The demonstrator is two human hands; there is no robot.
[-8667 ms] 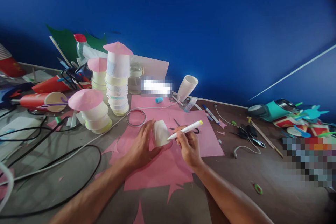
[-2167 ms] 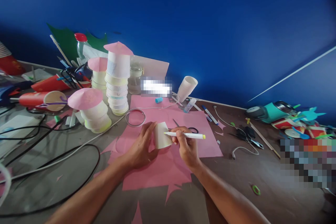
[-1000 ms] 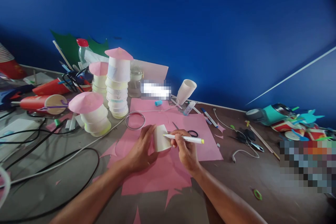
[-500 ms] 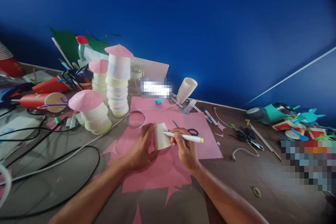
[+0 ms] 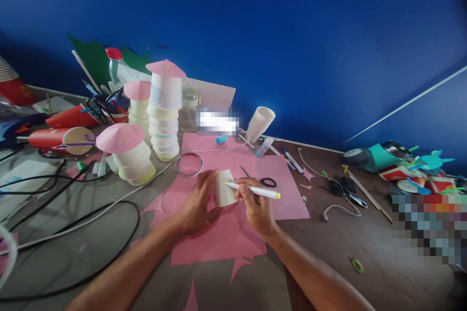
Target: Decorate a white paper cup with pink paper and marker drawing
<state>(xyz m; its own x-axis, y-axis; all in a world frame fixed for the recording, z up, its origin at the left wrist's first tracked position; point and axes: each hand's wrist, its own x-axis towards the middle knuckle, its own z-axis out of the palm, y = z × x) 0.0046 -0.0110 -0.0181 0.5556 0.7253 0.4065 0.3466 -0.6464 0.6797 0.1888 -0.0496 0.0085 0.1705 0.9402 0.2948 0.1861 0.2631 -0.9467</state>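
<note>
My left hand (image 5: 195, 204) grips a small white paper cup (image 5: 223, 188) standing upside down on pink paper (image 5: 219, 235). My right hand (image 5: 255, 206) holds a white marker (image 5: 255, 190) with a yellow end cap; its tip touches the cup's side. Black-handled scissors (image 5: 264, 181) lie on the pink paper just behind my right hand, partly hidden by it.
Stacks of white cups with pink paper cones (image 5: 163, 107) stand at the back left, beside a clear tape ring (image 5: 188, 163) and red cups (image 5: 62, 138). Black and white cables (image 5: 91, 223) cross the left. Pens (image 5: 292, 158), a tilted cup stack (image 5: 260, 122) and a teal bottle (image 5: 379, 153) lie to the right.
The marker swung from pointing up and away to lying almost level against the cup. In the last second both hands stay nearly still, with the marker tip edging slightly left on the cup.
</note>
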